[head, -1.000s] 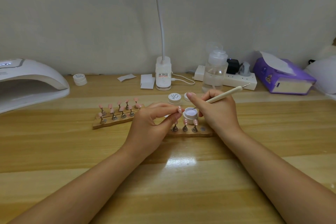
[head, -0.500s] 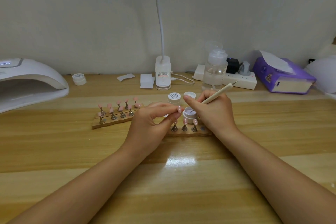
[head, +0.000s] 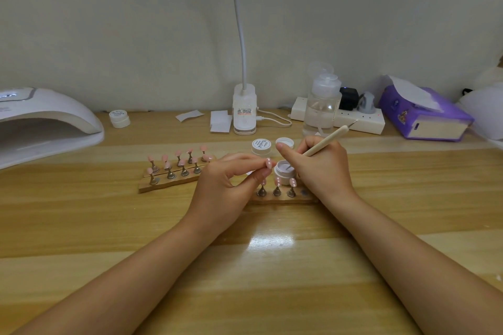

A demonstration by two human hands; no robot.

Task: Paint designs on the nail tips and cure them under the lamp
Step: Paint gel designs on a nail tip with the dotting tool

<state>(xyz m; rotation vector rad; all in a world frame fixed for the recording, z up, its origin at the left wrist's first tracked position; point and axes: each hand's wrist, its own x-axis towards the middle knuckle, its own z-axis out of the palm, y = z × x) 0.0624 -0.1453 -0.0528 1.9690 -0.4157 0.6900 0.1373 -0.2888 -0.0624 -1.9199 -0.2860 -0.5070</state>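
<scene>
A pink nail tip [head: 268, 164], already dotted white, is pinched between thumb and forefinger of the left hand [head: 231, 185], just left of the open gel pot [head: 284, 171]. The dotting pen [head: 325, 141] is gripped in the curled fingers of the right hand [head: 321, 166], its fine point dipped into the pot. Dots are visible on tips of the near holder strip [head: 283, 200]; the tips on the far strips [head: 174, 168] appear plain pink. Painting is judged partly done. The curing lamp [head: 46, 125] sits well apart at the left, nothing seen inside; curing appears not yet started.

Tool tip [head: 289, 168] now in jar [head: 284, 173]
</scene>
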